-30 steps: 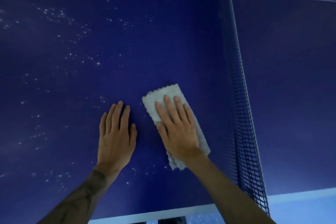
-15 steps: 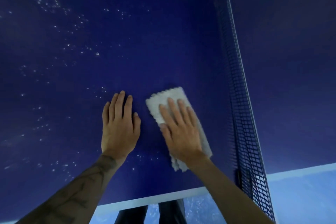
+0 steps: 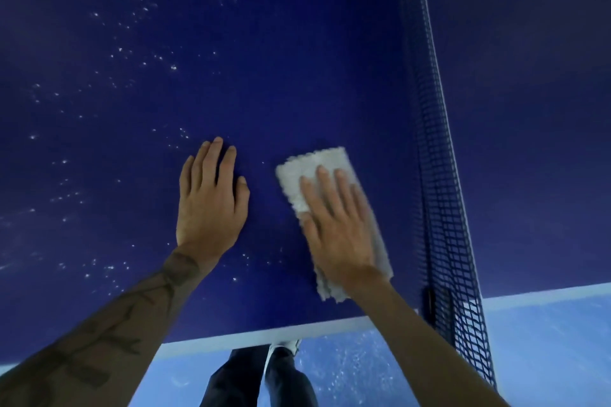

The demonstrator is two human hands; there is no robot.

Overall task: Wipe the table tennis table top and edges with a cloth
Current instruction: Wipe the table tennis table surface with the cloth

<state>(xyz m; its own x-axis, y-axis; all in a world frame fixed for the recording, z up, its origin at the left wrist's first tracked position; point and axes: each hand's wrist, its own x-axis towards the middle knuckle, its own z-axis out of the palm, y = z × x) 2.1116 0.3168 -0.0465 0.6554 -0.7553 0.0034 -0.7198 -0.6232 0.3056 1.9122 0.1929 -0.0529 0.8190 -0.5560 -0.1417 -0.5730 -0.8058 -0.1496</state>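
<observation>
The dark blue table (image 3: 281, 59) fills my view, its white edge stripe (image 3: 264, 337) nearest me. The net (image 3: 444, 225) stands upright across the top on my right. A folded white cloth (image 3: 309, 172) lies flat on the table near the net, and my right hand (image 3: 337, 225) presses it down with straight fingers. My left hand (image 3: 211, 205) rests flat on the bare surface beside the cloth, fingers straight, holding nothing. White specks (image 3: 173, 68) dot the surface to my left.
</observation>
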